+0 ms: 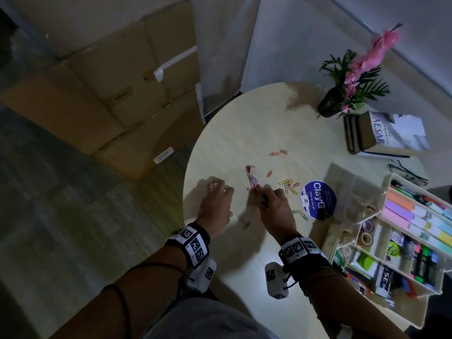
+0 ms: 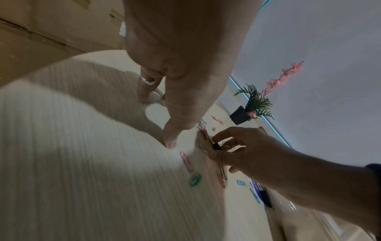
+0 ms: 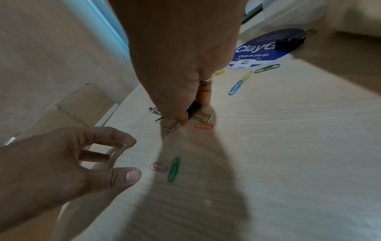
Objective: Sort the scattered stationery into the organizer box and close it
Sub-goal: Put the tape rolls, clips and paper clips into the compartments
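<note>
The right hand [image 1: 275, 204] is over the middle of the round tabletop [image 1: 244, 133], its fingers [image 3: 205, 94] curled round a small black binder clip [image 3: 193, 107] whose wire handles poke out toward the tabletop. A bunch of pink paper clips [image 1: 253, 183] stands at the hand's 11 o'clock, long axis running from 5 to 11 o'clock in the head view; whether the hand also grips it cannot be told.

The left hand [image 1: 215, 204] hovers near the tabletop's 9 o'clock edge, fingers loosely curled, with a pale looped band [image 3: 114, 154] hooked over them.

Loose paper clips lie scattered. A green paper clip [image 3: 173, 169] lies between the two hands, just beside a pink one [image 3: 158, 166]. Red ones [image 1: 274, 154] sit at 12 o'clock of the right hand, and yellow ones [image 1: 286, 182] at 2 o'clock. A blue paper clip [image 3: 235, 88] lies near a round blue sticker [image 1: 318, 199], on which a second binder clip [image 3: 287, 44] rests.

The organizer box [image 1: 415, 241] stands open at the tabletop's 4 o'clock edge, compartments filled with sticky notes, tape rolls and markers. The tabletop is bare toward 12 o'clock; a potted plant [image 1: 349, 81] and a book [image 1: 391, 133] crowd the 2 o'clock edge.
</note>
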A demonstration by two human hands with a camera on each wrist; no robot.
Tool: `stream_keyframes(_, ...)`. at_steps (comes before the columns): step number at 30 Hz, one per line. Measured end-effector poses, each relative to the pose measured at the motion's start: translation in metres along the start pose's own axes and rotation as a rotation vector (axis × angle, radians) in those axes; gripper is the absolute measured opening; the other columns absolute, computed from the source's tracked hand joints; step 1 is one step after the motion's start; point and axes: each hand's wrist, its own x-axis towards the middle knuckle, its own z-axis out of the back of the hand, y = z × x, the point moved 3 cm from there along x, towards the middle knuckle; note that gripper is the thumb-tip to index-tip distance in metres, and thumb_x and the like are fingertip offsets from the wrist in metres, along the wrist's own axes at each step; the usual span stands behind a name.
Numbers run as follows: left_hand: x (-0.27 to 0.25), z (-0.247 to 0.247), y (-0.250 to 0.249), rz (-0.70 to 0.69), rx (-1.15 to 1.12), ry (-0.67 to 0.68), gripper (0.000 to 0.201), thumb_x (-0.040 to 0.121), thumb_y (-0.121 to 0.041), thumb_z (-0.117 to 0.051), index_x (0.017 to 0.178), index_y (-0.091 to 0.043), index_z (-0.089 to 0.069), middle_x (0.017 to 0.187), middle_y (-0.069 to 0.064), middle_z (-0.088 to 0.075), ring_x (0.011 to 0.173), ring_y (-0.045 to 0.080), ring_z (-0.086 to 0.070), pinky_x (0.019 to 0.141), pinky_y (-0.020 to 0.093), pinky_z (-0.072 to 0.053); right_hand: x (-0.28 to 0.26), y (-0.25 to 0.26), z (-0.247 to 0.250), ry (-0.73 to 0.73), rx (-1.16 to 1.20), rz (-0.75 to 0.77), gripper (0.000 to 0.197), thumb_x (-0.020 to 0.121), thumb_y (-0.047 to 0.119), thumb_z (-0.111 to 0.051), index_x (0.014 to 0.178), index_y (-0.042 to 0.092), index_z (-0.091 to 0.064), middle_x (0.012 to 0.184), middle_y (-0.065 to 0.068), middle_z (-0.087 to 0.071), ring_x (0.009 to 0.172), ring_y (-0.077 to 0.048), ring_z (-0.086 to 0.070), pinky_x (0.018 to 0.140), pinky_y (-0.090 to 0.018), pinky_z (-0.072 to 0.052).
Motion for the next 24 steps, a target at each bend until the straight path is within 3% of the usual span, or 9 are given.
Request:
stream_keyframes(5, -0.003, 0.003, 0.000, -0.009, 0.020, -0.004, 0.067, 0.086, -0.026, -0.083, 0.143, -0.019, -0.048, 0.155, 0.009, -0.032, 0.143, 0.037, -0.026, 0.099, 0.041, -0.051, -0.003, 0.007, 0.006, -0.059, 0.027, 0.031, 0.036, 0.092, -0.007, -0.060, 0.126, 0.004, -0.061, 0.105, -0.016, -0.059, 0.088, -0.037, -0.057, 0.075, -0.051, -0.058)
stream_keyframes(9, -0.002, 0.002, 0.001, -0.009, 0.049, 0.008, 0.068, 0.086, -0.031, -0.082, 0.143, -0.021, -0.047, 0.154, 0.008, -0.033, 0.140, 0.036, -0.028, 0.100, 0.041, -0.050, 0.000, 0.000, 0.004, -0.059, 0.031, -0.051, 0.026, 0.091, 0.006, -0.062, 0.117, 0.010, -0.059, 0.100, -0.011, -0.054, 0.083, -0.029, -0.053, 0.073, -0.043, -0.056)
stream_keyframes(14, 0.010, 0.016, -0.006, 0.002, 0.067, 0.003, 0.052, 0.094, -0.034, -0.071, 0.138, -0.018, -0.051, 0.146, 0.011, -0.039, 0.133, 0.035, -0.038, 0.096, 0.040, -0.053, 0.000, -0.007, 0.002, -0.071, 0.033, -0.076, 0.029, 0.080, 0.001, -0.062, 0.107, 0.008, -0.060, 0.092, -0.009, -0.056, 0.080, -0.027, -0.052, 0.069, -0.043, -0.055)
stream_keyframes(17, 0.033, 0.035, -0.015, 0.003, -0.030, -0.033, 0.041, 0.096, -0.024, -0.069, 0.133, -0.015, -0.054, 0.135, 0.011, -0.048, 0.118, 0.030, -0.052, 0.091, 0.040, -0.056, -0.003, -0.011, 0.005, -0.076, 0.042, -0.096, 0.030, 0.079, 0.001, -0.064, 0.108, 0.006, -0.061, 0.094, -0.009, -0.058, 0.080, -0.026, -0.056, 0.071, -0.044, -0.058)
stream_keyframes(19, 0.053, 0.042, -0.026, -0.098, -0.074, -0.048, 0.048, 0.092, -0.003, -0.067, 0.136, -0.018, -0.052, 0.134, 0.009, -0.048, 0.114, 0.027, -0.054, 0.089, 0.038, -0.056, -0.007, -0.011, 0.010, -0.092, 0.065, -0.110, 0.029, 0.077, 0.001, -0.067, 0.106, 0.006, -0.061, 0.095, -0.008, -0.059, 0.078, -0.026, -0.057, 0.069, -0.041, -0.058)
stream_keyframes(21, 0.071, 0.047, -0.037, -0.231, -0.100, -0.049, 0.063, 0.086, 0.016, -0.057, 0.138, -0.020, -0.053, 0.135, 0.006, -0.047, 0.114, 0.028, -0.053, 0.087, 0.040, -0.056, -0.013, -0.011, 0.018, -0.121, 0.094, -0.112, 0.028, 0.076, 0.001, -0.071, 0.103, 0.006, -0.062, 0.093, -0.007, -0.058, 0.075, -0.024, -0.058, 0.067, -0.032, -0.056)
stream_keyframes(23, 0.086, 0.046, -0.044, -0.326, -0.064, -0.021, 0.065, 0.086, 0.020, -0.048, 0.138, -0.017, -0.058, 0.137, 0.006, -0.050, 0.119, 0.029, -0.051, 0.092, 0.043, -0.055, -0.021, -0.011, 0.027, -0.154, 0.115, -0.099, 0.026, 0.078, 0.003, -0.074, 0.101, 0.009, -0.062, 0.093, -0.004, -0.058, 0.074, -0.018, -0.057, 0.067, -0.010, -0.045)
stream_keyframes(24, 0.093, 0.045, -0.046, -0.355, -0.024, -0.002, 0.058, 0.089, 0.017, -0.046, 0.135, -0.015, -0.061, 0.136, 0.006, -0.053, 0.121, 0.030, -0.050, 0.095, 0.044, -0.053, -0.026, -0.011, 0.032, -0.173, 0.125, -0.088, 0.026, 0.079, 0.004, -0.075, 0.100, 0.011, -0.062, 0.092, -0.002, -0.058, 0.073, -0.014, -0.056, 0.066, -0.006, -0.042)
